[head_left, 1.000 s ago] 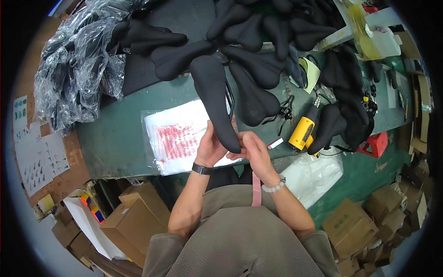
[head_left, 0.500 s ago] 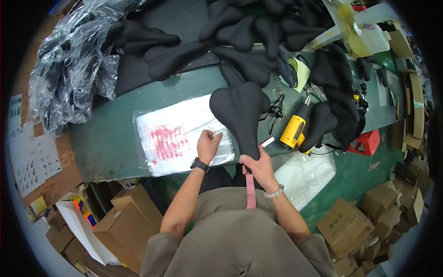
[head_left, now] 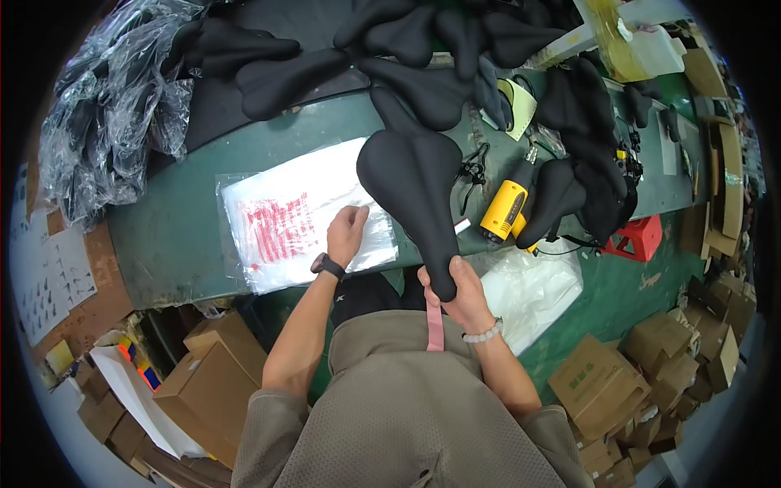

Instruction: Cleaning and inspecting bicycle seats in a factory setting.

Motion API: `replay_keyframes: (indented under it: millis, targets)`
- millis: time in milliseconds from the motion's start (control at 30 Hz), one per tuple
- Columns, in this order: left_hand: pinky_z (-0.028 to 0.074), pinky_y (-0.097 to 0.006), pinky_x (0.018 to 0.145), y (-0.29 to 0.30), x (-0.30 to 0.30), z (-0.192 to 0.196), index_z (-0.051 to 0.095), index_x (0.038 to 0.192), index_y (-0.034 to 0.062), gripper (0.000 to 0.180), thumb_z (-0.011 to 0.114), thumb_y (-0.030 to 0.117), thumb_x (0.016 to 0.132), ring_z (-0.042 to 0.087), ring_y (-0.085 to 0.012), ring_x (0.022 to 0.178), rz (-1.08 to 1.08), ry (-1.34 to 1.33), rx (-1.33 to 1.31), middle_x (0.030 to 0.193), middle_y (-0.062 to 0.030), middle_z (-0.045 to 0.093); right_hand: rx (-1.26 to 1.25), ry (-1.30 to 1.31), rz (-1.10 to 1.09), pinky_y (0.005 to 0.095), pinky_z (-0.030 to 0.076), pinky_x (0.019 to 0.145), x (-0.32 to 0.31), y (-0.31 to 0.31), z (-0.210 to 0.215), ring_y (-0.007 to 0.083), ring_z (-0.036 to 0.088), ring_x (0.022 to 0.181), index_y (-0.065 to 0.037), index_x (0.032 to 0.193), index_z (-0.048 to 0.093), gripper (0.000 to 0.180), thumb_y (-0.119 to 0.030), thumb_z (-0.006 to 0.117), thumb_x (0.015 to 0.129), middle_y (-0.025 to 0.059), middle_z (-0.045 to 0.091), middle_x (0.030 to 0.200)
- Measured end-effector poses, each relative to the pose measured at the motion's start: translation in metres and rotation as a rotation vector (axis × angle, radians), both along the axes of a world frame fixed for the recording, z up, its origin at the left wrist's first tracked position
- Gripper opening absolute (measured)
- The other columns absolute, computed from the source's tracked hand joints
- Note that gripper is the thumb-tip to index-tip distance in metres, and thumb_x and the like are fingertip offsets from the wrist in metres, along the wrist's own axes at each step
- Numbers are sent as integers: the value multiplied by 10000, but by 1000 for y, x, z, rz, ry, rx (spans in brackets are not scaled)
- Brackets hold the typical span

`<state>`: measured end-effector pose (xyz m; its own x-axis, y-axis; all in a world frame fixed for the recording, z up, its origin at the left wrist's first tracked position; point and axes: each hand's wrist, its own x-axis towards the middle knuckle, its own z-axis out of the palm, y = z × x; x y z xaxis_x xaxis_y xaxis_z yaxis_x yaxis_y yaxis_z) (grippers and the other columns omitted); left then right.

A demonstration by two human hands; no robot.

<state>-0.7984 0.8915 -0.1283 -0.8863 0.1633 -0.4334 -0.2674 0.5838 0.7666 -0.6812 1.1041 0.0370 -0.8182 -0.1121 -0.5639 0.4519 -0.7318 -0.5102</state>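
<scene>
A black bicycle saddle (head_left: 413,175) is in my right hand (head_left: 462,299), which is closed around its narrow nose at the near end. The wide end points away from me, over the bench. My left hand (head_left: 346,237) rests on a stack of clear plastic bags (head_left: 325,175) with smeared red print. Its fingers are curled together; whether they pinch a bag's film is too hidden to tell. A pink strap (head_left: 435,329) hangs below my right hand, against my shirt.
On the green bench (head_left: 163,252) lie a yellow heat gun (head_left: 506,210), black metal clamps (head_left: 473,172) and more black saddles (head_left: 289,81). Plastic-wrapped saddles (head_left: 114,122) are heaped at the far left. A red stool (head_left: 636,238) and cardboard boxes (head_left: 602,386) stand on the right.
My right thumb has shifted from across the saddle's nose to its side, and the nose has come nearer me. The left hand stays on the bags. The whole view has shifted slightly.
</scene>
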Motion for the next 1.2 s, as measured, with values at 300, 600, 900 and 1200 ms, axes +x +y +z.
replay_keyframes:
  millis: [300, 600, 900, 1200]
  targets:
    - [505, -289, 824, 66, 26, 173, 335, 1387, -10, 570, 662, 135, 943, 597, -146, 981, 243, -135, 1033, 1101, -108, 592, -203, 62, 44, 239, 430, 483, -12, -16, 15, 135, 506, 535, -32, 1291, 469, 718, -668, 442, 959, 104, 568, 889]
    - [513, -269, 888, 49, 11, 207, 260, 1491, -5, 681, 650, 80, 939, 568, -136, 1120, 83, -330, 1208, 1349, -97, 495, -312, 123, 1, 215, 404, 429, -19, -21, 43, 107, 491, 471, -27, 1358, 428, 788, -700, 421, 948, 81, 580, 848]
    - [514, -279, 862, 56, 9, 220, 338, 1453, 17, 593, 636, 106, 948, 558, -118, 1104, 196, -241, 1101, 1333, -81, 493, -350, 154, 41, 209, 402, 432, -26, -27, 50, 100, 488, 472, -38, 1376, 428, 798, -709, 414, 945, 63, 573, 829]
    - [524, -284, 736, 42, 16, 161, 549, 1265, 54, 633, 446, 616, 993, 630, -147, 867, 701, -474, 930, 1053, -58, 654, -284, -29, 266, 276, 479, 560, -24, -45, 15, 169, 604, 619, -21, 1078, 574, 534, -536, 450, 1016, 100, 634, 815]
